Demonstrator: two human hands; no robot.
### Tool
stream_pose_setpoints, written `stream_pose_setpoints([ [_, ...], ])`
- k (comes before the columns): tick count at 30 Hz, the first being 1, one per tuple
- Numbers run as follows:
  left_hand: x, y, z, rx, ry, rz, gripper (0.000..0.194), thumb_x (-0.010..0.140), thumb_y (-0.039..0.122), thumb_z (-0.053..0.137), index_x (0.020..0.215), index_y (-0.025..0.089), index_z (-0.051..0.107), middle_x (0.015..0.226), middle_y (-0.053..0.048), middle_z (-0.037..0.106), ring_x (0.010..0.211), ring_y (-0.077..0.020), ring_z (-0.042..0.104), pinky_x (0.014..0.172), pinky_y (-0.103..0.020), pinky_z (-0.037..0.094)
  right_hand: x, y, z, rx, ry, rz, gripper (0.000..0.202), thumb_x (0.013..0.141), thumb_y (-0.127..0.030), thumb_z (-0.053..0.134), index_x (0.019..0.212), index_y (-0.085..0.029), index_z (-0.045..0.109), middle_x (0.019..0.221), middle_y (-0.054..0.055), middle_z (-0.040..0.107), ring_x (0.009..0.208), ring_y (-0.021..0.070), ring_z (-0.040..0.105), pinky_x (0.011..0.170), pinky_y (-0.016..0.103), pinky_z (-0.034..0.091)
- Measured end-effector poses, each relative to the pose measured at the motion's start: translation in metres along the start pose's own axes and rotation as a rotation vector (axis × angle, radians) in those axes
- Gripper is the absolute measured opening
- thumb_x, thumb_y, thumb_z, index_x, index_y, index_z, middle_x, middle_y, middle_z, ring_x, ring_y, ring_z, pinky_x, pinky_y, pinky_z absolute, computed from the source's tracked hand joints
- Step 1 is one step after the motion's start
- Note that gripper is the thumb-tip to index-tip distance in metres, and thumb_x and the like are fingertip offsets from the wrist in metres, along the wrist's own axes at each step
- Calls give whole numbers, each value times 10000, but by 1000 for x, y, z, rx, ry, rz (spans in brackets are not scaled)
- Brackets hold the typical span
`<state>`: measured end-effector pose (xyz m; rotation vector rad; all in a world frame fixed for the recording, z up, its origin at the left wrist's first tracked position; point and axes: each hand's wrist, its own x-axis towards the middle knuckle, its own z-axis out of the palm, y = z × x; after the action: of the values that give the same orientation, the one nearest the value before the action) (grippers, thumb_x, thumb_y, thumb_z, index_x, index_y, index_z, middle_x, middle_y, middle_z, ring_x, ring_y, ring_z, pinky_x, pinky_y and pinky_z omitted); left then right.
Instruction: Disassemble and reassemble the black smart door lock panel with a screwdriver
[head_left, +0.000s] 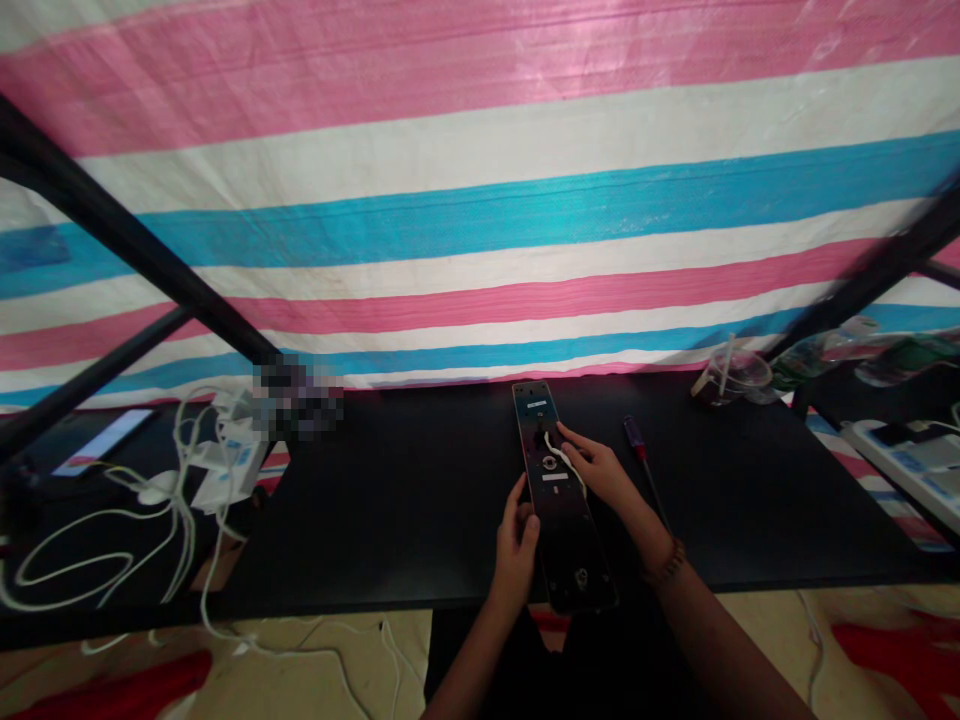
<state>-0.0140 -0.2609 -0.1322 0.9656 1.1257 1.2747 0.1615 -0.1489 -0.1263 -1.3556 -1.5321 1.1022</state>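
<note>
A long, narrow dark panel [562, 530] lies lengthwise, its near end reaching past the table's front edge. White labels, a round fitting and a whitish cable [576, 466] show on its upper face. My left hand [517, 545] grips the panel's left edge, thumb on top and fingers at the side. My right hand [598, 468] is at the panel's right side, its fingers closed on the cable near the upper half. A screwdriver [635, 437] with a purple-red handle lies right of my right hand.
The black table [390, 500] spans the middle, before a striped sheet [480, 290]. A plastic cup [731, 377] with a straw stands at the back right. White cables [176, 500] and a bright-screened phone [103, 442] lie left. A white power strip [904, 465] is far right.
</note>
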Motion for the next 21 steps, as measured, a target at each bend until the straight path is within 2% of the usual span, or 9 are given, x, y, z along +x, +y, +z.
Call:
stream_pose_setpoints([
  [6,3,-1,-2,-63,2,-14,780,841,642,622,1462,201,452,1163,-115,702,1010,-253,682,856,-358,542,7,-1,-1,-19,-5,17,555,880,-449,596,1352,-160,634,685,3,713,534,109,491,485,204,404],
  [11,4,-3,-3,-85,-6,-23,772,827,623,654,1449,208,464,1121,-106,712,956,-240,689,847,-351,539,7,-2,-1,-10,-12,20,567,884,-455,583,1356,-147,630,655,-6,688,521,104,467,478,205,384],
  [15,5,-5,-4,-100,-16,-17,744,834,602,655,1439,210,470,1120,-103,711,986,-244,685,861,-351,532,6,-2,-1,-24,-2,21,568,887,-457,568,1362,-150,626,660,-7,692,518,107,466,496,218,397],
  [18,5,-6,-4,-95,-8,-12,711,847,554,658,1439,214,460,1062,-84,715,979,-239,684,882,-363,525,4,-1,0,0,0,3,555,887,-444,577,1361,-159,628,740,10,728,571,123,518,535,229,440],
  [21,4,-5,-4,-103,7,18,680,858,487,663,1444,226,437,1121,-86,697,1030,-238,675,942,-383,506,2,1,1,35,21,-33,544,878,-439,595,1347,-169,641,809,27,753,650,149,579,594,247,497],
])
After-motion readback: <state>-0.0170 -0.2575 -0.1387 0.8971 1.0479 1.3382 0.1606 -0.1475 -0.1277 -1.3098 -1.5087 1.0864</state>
